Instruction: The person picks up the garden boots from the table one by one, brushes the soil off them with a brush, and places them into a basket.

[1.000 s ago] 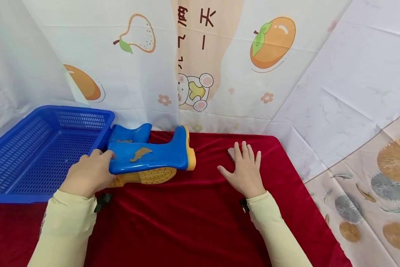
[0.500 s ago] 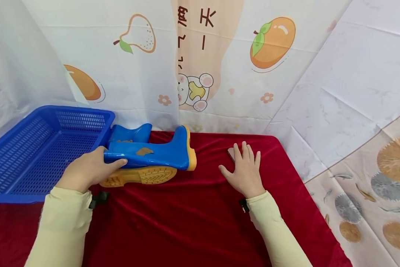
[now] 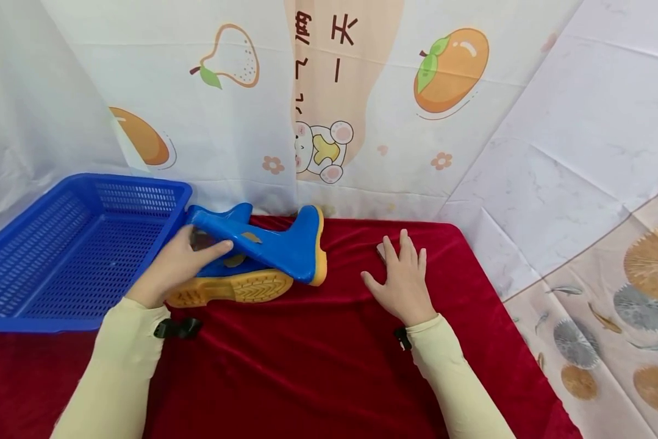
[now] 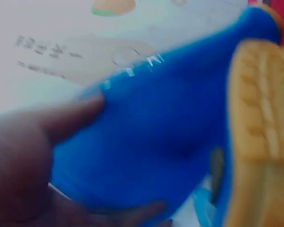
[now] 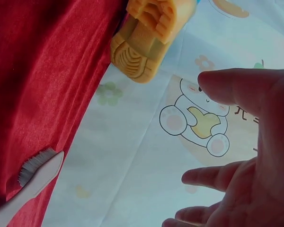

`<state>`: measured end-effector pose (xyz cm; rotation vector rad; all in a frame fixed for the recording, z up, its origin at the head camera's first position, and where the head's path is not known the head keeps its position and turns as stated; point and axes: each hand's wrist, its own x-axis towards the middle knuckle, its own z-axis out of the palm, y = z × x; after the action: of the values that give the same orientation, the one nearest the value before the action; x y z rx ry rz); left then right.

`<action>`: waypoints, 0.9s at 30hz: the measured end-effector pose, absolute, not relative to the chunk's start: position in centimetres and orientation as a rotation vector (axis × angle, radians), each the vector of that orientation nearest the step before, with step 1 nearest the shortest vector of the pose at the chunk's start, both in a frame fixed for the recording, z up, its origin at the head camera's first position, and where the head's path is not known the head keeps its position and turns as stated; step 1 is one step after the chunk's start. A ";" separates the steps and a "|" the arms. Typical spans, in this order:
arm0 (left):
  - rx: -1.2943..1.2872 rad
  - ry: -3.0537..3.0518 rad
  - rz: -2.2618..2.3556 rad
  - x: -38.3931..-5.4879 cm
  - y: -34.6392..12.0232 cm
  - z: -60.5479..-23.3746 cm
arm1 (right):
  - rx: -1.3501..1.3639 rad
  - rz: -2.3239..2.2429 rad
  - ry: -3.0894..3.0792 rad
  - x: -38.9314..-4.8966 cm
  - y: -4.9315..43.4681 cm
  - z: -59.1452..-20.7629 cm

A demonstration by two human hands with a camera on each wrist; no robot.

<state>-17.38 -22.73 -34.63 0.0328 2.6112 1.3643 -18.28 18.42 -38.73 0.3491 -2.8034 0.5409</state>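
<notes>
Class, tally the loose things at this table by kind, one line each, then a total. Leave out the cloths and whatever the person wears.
Boots: 2 (one gripped by the left hand, one lying with its sole facing the head camera)
Basket: 1
Brush: 1
Total: 4

Has both sleeved forearms (image 3: pixel 125 366) stretched forward; grips with the left hand (image 3: pixel 174 267); holds the right hand (image 3: pixel 404 288) palm-down with spread fingers (image 3: pixel 404 247).
</notes>
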 end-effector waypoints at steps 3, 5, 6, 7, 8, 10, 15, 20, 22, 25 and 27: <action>0.087 2.551 1.190 -17.8 -22.5 -35.7 | 0.359 0.534 -2.808 -18.3 18.4 -38.8; 0.085 2.555 1.024 -17.9 -22.3 -36.1 | 0.360 0.528 -2.807 -18.3 18.5 -38.8; 0.069 2.549 0.970 -17.9 -22.1 -36.2 | 0.360 0.523 -2.805 -18.4 18.5 -38.8; 0.063 2.558 0.927 -18.0 -21.9 -36.3 | 0.359 0.521 -2.803 -18.4 18.5 -38.8; 0.053 2.567 0.896 -18.0 -21.6 -36.5 | 0.359 0.520 -2.802 -18.4 18.5 -38.8; 0.031 2.584 0.851 -18.1 -21.2 -36.7 | 0.362 0.523 -2.804 -18.4 18.5 -38.8; -0.033 2.568 0.888 -18.3 -20.8 -37.0 | 0.377 0.542 -2.811 -18.5 18.4 -38.9; -0.124 2.429 1.062 -18.5 -20.9 -37.2 | 0.385 0.548 -2.808 -18.5 18.4 -39.1; -0.163 2.389 1.118 -18.6 -20.8 -37.2 | 0.382 0.552 -2.813 -18.5 18.5 -39.1; -0.209 2.366 1.159 -18.6 -20.7 -37.2 | 0.377 0.556 -2.823 -18.5 18.5 -39.1; -0.219 2.363 1.160 -18.6 -20.7 -37.1 | 0.377 0.561 -2.823 -18.5 18.5 -39.0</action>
<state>-18.63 -20.66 -37.13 -0.2187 2.3626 1.1598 -18.48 18.51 -39.04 0.3765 -2.8232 0.5613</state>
